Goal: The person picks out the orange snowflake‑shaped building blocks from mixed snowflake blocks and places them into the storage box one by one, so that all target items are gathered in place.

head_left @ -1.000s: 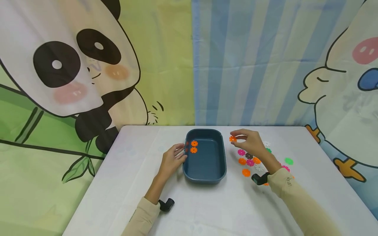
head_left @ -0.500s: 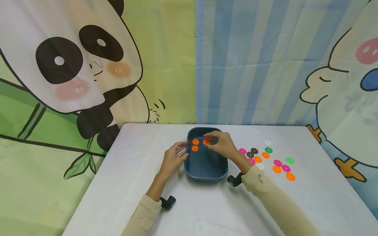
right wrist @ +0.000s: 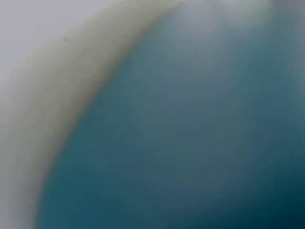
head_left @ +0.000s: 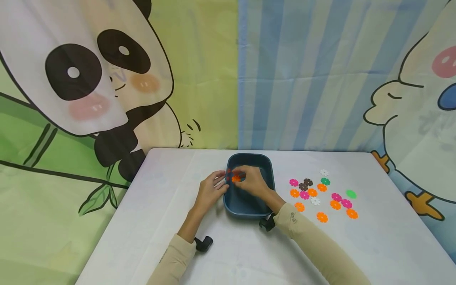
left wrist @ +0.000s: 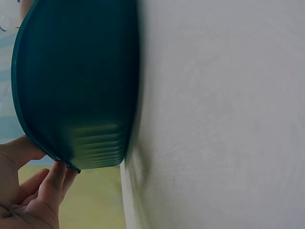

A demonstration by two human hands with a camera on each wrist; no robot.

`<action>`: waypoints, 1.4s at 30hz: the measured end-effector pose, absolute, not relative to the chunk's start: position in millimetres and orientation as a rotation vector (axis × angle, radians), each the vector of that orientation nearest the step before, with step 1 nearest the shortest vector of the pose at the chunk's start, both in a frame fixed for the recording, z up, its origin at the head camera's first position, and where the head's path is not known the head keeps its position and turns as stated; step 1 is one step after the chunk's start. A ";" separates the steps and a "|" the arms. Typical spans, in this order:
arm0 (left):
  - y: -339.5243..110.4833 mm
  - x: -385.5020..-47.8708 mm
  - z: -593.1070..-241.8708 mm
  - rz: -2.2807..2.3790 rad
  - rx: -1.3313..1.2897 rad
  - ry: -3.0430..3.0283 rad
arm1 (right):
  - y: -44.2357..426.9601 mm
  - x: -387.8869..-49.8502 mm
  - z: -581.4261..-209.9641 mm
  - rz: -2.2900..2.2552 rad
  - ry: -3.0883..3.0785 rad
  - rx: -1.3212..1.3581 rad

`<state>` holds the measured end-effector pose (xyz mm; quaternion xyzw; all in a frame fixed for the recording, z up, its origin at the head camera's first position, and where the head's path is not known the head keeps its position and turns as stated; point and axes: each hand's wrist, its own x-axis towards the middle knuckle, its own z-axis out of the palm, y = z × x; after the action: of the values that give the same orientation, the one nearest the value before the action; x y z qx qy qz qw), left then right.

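A dark blue rectangular tub [head_left: 249, 206] stands on the white table. My left hand [head_left: 208, 190] grips its left rim; in the left wrist view the thumb [left wrist: 24, 150] and fingers [left wrist: 53, 183] close on the edge of the tub [left wrist: 81, 81]. Inside the tub, toward its left wall, my right hand [head_left: 253, 182] reaches down with thumb and fingers around an orange flower-shaped disc [head_left: 236, 179]. That hand covers other orange discs on the tub floor. Blurred blue tub wall [right wrist: 167, 143] fills most of the right wrist view.
To the right of the tub lie several loose flower discs: orange [head_left: 322, 217], pink [head_left: 336, 197], brown [head_left: 308, 182], white [head_left: 315, 201] and green [head_left: 351, 194]. A printed cartoon curtain [head_left: 199, 79] hangs behind the table [head_left: 384, 245].
My right hand has carried an orange disc from beside the tub leftward over its rim and down toward its left side. The left hand stays at the rim.
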<state>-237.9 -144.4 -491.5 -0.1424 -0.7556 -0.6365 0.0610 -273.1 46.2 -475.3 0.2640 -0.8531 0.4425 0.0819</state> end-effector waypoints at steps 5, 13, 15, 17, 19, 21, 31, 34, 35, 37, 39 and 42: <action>-143.0 -236.9 -490.4 -1.951 -0.442 -2.297 | 42.3 -271.8 -483.2 1.255 -2.599 0.790; -143.0 -236.1 -489.1 -1.926 -0.437 -2.293 | 41.2 -277.1 -491.6 1.141 -2.675 0.818; -142.9 -235.8 -488.9 -1.920 -0.430 -2.298 | 41.3 -277.9 -492.5 1.120 -2.699 0.847; -142.9 -236.1 -489.8 -1.922 -0.436 -2.301 | 41.6 -278.1 -493.5 1.088 -2.727 0.893; -142.9 -235.9 -490.4 -1.918 -0.446 -2.308 | 42.1 -277.7 -494.4 1.058 -2.753 0.936; -142.9 -235.8 -490.7 -1.908 -0.449 -2.318 | 42.4 -277.5 -495.1 1.036 -2.761 0.966; -143.2 -235.6 -490.0 -1.910 -0.427 -2.312 | 42.3 -280.4 -497.5 0.943 -2.766 0.980; -143.4 -235.2 -490.6 -1.911 -0.429 -2.320 | 42.4 -279.3 -497.2 0.950 -2.775 0.977; -143.5 -235.5 -491.1 -1.914 -0.428 -2.317 | 42.3 -279.2 -497.1 0.954 -2.778 0.976; -143.9 -236.1 -491.8 -1.922 -0.434 -2.310 | 42.1 -279.1 -496.8 0.952 -2.779 0.973; -144.2 -237.0 -492.4 -1.924 -0.445 -2.303 | 41.9 -279.6 -496.3 0.956 -2.784 0.966; -144.7 -237.4 -491.3 -1.912 -0.450 -2.304 | 41.5 -280.8 -495.6 0.973 -2.779 0.953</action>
<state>-237.4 -144.7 -491.3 -0.1484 -0.7598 -0.6304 0.0571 -280.8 41.5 -495.6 0.3078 -0.8977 0.3145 0.0235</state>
